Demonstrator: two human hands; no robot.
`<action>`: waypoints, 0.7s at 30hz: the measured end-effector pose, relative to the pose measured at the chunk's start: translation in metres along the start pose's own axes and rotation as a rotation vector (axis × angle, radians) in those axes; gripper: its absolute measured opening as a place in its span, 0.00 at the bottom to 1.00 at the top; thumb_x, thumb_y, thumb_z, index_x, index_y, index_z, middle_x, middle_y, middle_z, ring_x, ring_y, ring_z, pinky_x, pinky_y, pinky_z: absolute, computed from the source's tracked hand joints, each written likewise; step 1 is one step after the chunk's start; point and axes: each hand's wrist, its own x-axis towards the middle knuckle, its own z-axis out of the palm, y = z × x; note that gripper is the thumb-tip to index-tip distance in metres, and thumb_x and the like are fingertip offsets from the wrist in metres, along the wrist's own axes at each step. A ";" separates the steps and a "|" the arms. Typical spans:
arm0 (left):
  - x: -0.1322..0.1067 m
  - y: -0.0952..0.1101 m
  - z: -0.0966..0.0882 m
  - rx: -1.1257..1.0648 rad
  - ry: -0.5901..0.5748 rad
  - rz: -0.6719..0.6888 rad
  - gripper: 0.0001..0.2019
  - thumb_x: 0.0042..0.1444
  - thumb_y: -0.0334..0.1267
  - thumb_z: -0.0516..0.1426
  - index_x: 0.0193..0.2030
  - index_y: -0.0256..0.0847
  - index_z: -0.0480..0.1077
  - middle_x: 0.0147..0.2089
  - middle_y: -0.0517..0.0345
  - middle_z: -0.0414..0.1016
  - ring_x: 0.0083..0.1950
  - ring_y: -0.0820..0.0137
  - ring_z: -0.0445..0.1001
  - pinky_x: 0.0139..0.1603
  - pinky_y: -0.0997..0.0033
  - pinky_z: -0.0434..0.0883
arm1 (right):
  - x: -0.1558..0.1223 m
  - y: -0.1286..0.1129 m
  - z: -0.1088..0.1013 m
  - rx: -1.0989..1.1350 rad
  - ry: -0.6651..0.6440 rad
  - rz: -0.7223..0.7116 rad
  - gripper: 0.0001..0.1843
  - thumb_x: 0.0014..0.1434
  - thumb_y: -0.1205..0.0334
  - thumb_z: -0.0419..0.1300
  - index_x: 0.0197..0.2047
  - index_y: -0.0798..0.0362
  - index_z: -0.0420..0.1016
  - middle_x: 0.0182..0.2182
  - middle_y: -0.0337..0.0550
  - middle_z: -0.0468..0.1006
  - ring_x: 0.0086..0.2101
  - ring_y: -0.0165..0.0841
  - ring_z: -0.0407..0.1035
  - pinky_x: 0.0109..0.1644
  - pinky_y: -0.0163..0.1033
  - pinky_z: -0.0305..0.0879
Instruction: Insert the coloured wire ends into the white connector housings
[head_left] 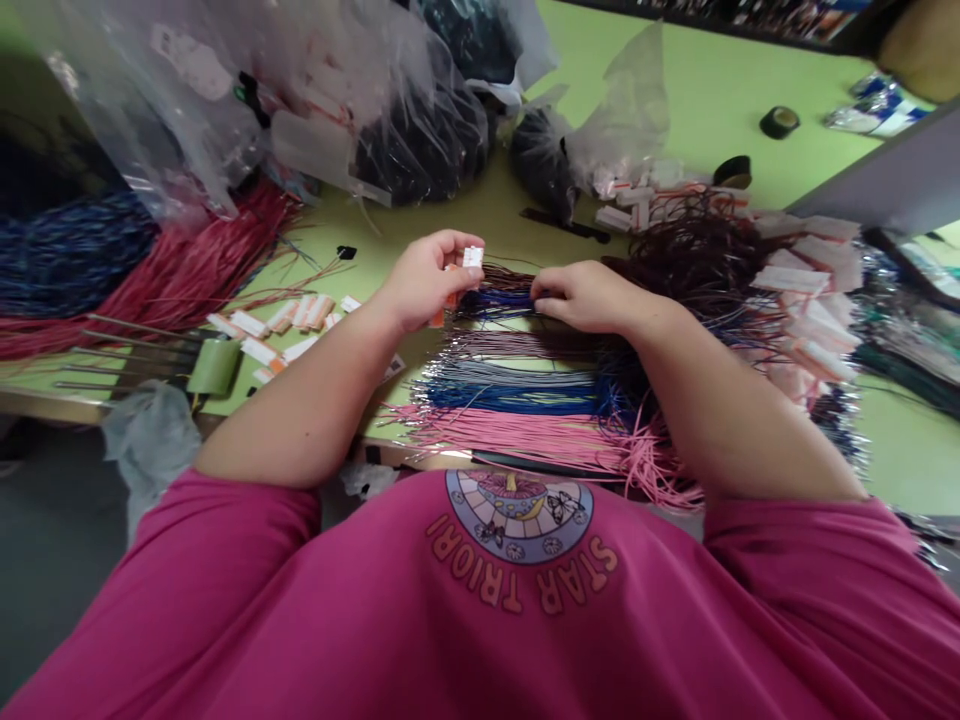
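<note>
My left hand (431, 285) is closed around a small white connector housing (472, 257) with orange parts, held up between thumb and fingers. To its right, my right hand (589, 297) has its fingertips pinched together on the dark blue wires (495, 300); exactly how many it grips is hidden. Brown wires (510, 275) lie just behind. Nearer my body, bundles of grey wires (510, 375), blue wires (517, 397) and pink wires (510, 430) run side by side, with metal tips at their left ends.
Loose white-and-orange connectors (259, 325) lie left of my left forearm, near a green block (214, 367) beside metal rods. Red wires (202, 260) are heaped at the far left. Plastic bags (420, 120) stand behind. Dark wires (690, 250) with white connectors pile up at right.
</note>
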 end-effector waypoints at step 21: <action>-0.012 0.011 0.008 -0.105 -0.141 -0.102 0.16 0.56 0.24 0.62 0.50 0.39 0.70 0.32 0.63 0.74 0.26 0.79 0.67 0.26 0.79 0.62 | -0.022 -0.049 -0.033 0.223 -0.200 -0.332 0.13 0.60 0.62 0.63 0.46 0.51 0.86 0.31 0.38 0.82 0.31 0.30 0.68 0.40 0.38 0.58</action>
